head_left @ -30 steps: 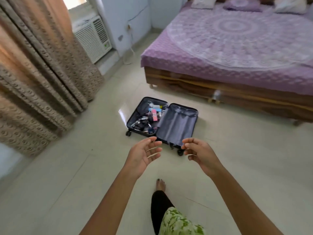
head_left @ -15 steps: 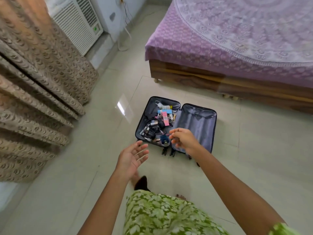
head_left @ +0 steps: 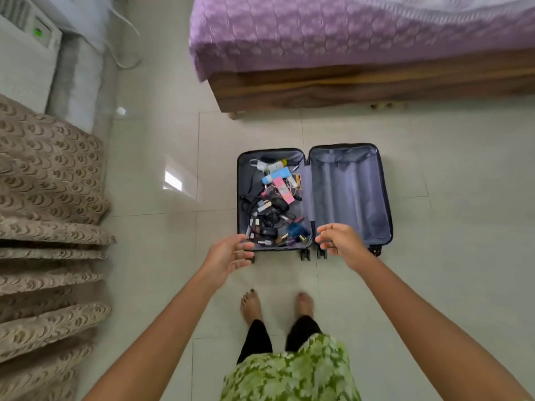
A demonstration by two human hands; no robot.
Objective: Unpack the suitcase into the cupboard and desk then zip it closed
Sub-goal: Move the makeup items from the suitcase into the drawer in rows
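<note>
The suitcase [head_left: 314, 198] lies open and flat on the floor [head_left: 448, 227], a little toward 1 o'clock from the middle of the view, with its wheels toward the person. Its left half is full of small things: a pink box [head_left: 283, 190], a light blue box [head_left: 276, 175], a dark blue bottle [head_left: 296, 230], black cables [head_left: 269, 211] and several small tubes which are too small to name. Its right half shows only the grey lining [head_left: 350, 195]. The left hand [head_left: 228, 253] is stretched out at the near left corner of the suitcase, at about 7 o'clock from its middle, with the fingers relaxed and almost straight, and it grasps nothing. The right hand [head_left: 340, 241] is over the near edge, at about 5 o'clock from the middle of the suitcase, where the two halves meet; its fingers are loosely bent and it also holds nothing. I cannot tell if either hand touches the suitcase. At 6 o'clock two bare feet [head_left: 252, 309] stand on the tiles just before the wheels, under black trousers and a green patterned dress [head_left: 289, 374]. At 12 o'clock stands a wooden bed [head_left: 362, 85] with a purple cover [head_left: 333, 36]. At 9 o'clock a brown curtain [head_left: 49, 227] hangs in folds, and at 10 to 11 o'clock there is a white air cooler [head_left: 26, 53].
</note>
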